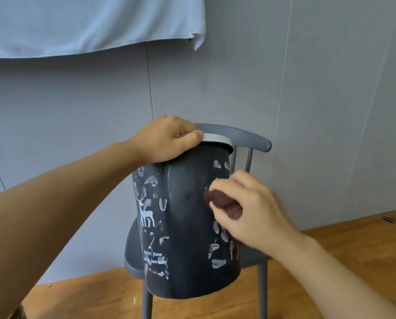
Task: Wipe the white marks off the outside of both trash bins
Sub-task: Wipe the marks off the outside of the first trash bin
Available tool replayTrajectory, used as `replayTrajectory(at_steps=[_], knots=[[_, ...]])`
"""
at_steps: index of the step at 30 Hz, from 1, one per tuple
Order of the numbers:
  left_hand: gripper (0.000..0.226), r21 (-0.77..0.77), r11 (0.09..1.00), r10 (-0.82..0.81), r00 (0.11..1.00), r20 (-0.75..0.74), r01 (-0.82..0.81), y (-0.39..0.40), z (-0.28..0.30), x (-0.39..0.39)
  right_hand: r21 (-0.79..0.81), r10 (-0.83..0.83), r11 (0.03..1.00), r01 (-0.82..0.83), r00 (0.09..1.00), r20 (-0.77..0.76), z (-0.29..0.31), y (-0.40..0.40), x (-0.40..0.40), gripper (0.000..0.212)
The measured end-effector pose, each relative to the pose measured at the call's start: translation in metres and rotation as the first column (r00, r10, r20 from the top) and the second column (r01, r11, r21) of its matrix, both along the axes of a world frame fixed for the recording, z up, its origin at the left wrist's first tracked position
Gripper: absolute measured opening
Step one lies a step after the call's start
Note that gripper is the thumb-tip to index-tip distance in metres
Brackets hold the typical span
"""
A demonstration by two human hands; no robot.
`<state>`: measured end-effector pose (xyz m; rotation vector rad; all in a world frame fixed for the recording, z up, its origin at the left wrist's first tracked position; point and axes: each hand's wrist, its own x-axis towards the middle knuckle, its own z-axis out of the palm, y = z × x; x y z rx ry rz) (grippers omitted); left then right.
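Now: left hand (167,139) fingers clamp bin (187,226) rim | right hand (245,208) fingers pinch brown cloth (220,203) | press firmly, work toward remaining white marks (217,261)

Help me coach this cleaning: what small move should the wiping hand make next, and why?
Probably slide the right hand with its dark red cloth down to the white smears just below it. The middle of the bin already looks clean, those marks sit nearest, and the left hand steadies the rim.

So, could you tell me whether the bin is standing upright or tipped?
Tipped: the bin leans toward the camera, its base overhanging the chair seat.
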<state>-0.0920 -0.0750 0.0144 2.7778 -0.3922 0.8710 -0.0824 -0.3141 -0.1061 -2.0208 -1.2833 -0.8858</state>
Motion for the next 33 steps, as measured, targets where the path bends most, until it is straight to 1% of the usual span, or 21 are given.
replayTrajectory(at_steps=[2,3,7,8,10,14,16,18,21,23,25,27,30,33], knots=[[0.047,0.025,1.0,0.005,1.0,-0.021,-0.005,-0.002,0.001,0.0,0.087,-0.035,0.996,0.036,0.999,-0.021,0.006,0.002,0.005,0.025],[0.047,0.044,0.999,0.011,1.0,-0.025,-0.01,-0.003,0.001,0.0,0.084,-0.019,0.996,0.022,0.999,-0.027,0.005,0.001,0.005,0.025],[0.046,0.095,0.995,0.042,0.999,-0.018,-0.04,-0.002,0.0,0.002,-0.13,0.107,0.985,-0.116,0.991,-0.075,-0.012,-0.009,-0.007,0.02],[0.046,0.102,0.994,0.039,0.999,-0.012,-0.038,-0.002,0.0,0.003,-0.147,0.11,0.982,-0.121,0.991,-0.08,-0.011,-0.01,-0.008,0.019],[0.046,0.121,0.992,0.028,1.0,-0.006,-0.027,-0.004,-0.001,0.003,-0.087,0.086,0.992,-0.09,0.995,-0.057,-0.003,-0.01,-0.005,0.019],[0.046,0.145,0.989,0.008,1.0,-0.011,-0.006,-0.018,0.001,0.005,0.16,0.0,0.987,0.005,0.999,-0.035,0.022,0.0,0.003,0.021],[0.046,0.157,0.988,0.005,1.0,-0.016,-0.002,-0.023,0.001,0.007,0.2,-0.038,0.979,0.041,0.999,-0.017,0.029,0.005,0.007,0.023],[0.045,0.156,0.988,0.009,1.0,-0.017,-0.007,-0.022,0.001,0.008,0.153,-0.019,0.988,0.02,1.0,-0.004,0.029,0.005,0.009,0.024],[0.046,0.129,0.991,0.032,0.999,-0.022,-0.029,-0.014,0.001,0.007,-0.034,0.067,0.997,-0.066,0.997,0.026,0.009,-0.003,0.006,0.023],[0.048,0.095,0.994,0.062,0.998,-0.024,-0.059,-0.007,0.001,0.006,-0.155,0.129,0.979,-0.133,0.991,-0.035,-0.01,-0.012,0.0,0.022],[0.05,0.069,0.995,0.079,0.997,-0.025,-0.077,-0.002,0.0,0.004,-0.206,0.153,0.963,-0.172,0.983,-0.103,-0.021,-0.02,-0.002,0.023],[0.05,0.055,0.995,0.081,0.996,-0.029,-0.08,-0.002,0.0,0.003,-0.153,0.154,0.973,-0.174,0.979,-0.132,-0.02,-0.023,0.0,0.023],[0.048,0.042,0.996,0.084,0.996,-0.036,-0.082,-0.003,0.0,0.002,0.058,0.154,0.987,-0.147,0.98,-0.129,-0.009,-0.021,0.003,0.027],[0.045,0.039,0.997,0.069,0.997,-0.041,-0.067,-0.004,-0.001,0.001,0.178,0.091,0.981,-0.071,0.99,-0.107,0.001,-0.015,0.006,0.033]])
